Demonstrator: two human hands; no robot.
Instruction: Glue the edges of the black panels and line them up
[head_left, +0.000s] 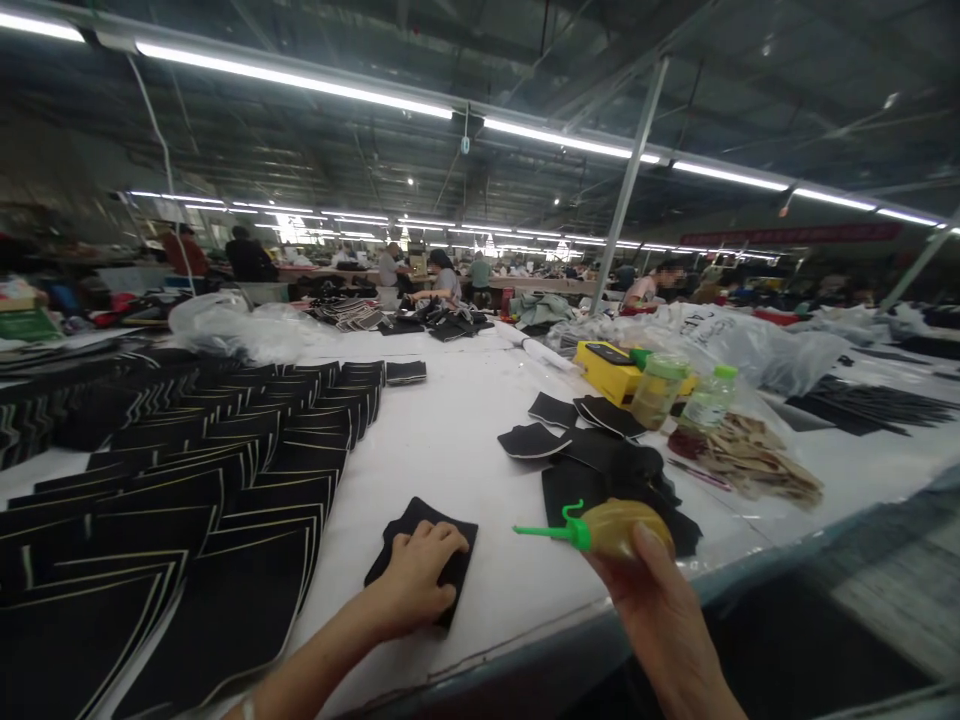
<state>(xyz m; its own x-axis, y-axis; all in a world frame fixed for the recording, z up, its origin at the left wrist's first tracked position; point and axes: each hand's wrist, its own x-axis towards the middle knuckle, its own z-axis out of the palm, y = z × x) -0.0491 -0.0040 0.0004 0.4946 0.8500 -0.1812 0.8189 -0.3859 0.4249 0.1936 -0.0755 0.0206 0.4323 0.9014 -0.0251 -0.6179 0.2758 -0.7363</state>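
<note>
My left hand rests on a dark piece of cut fabric near the table's front edge, fingers spread over it. In my right hand is a squeeze bottle with brownish content. It lies on its side in the air, its long green nozzle pointing left toward the fabric piece, and my thumb is across its rear. Beyond the bottle, several black fabric pieces lie in a loose pile. Overlapping rows of black pieces with pale edges cover the left part of the table.
The white-covered table also bears a yellow box, a jar, a green-capped bottle, beige scraps and a pen. Clear plastic bags lie farther back. A slanted metal pole rises behind. People work at distant tables.
</note>
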